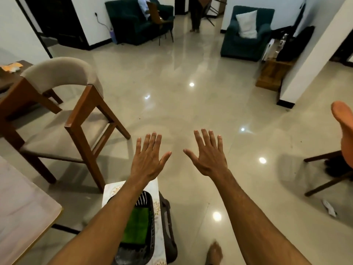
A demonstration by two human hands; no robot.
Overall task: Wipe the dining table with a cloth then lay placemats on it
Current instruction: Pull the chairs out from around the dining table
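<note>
Left hand: your left hand [148,159] is stretched out flat, palm down, fingers straight and slightly spread; it holds nothing and hangs over the floor.
Right hand: your right hand [209,155] is the same, flat and splayed with nothing in it, just beside the left with a gap between the thumbs.
Basket: a black basket [152,226] sits near you, under your left forearm, which hides part of it.
Basket contents: a green cloth [136,226] lies folded flat inside; at the far end there is a bit of dark fabric with white dots, too hidden to name.
Under the basket: a white sheet with a gold floral pattern [158,207] lies beneath it and sticks out on the far and right sides; you cannot tell whether it is one placemat or several.
Support: the sheet rests on a dark object [169,226] whose right edge shows.
Dining table: its pale top with a wooden edge [23,207] fills the near left corner, just left of the basket.
Chair: a wooden chair with a beige seat and curved back [63,73] stands at the table's far side.
Right edge: an orange chair [343,121] on dark legs.
Floor: glossy tiles; your bare foot [214,253] shows near the bottom.
Far side: a teal sofa [129,22] with a seated person, and a teal armchair [246,44] holding a white cushion [247,23].
</note>
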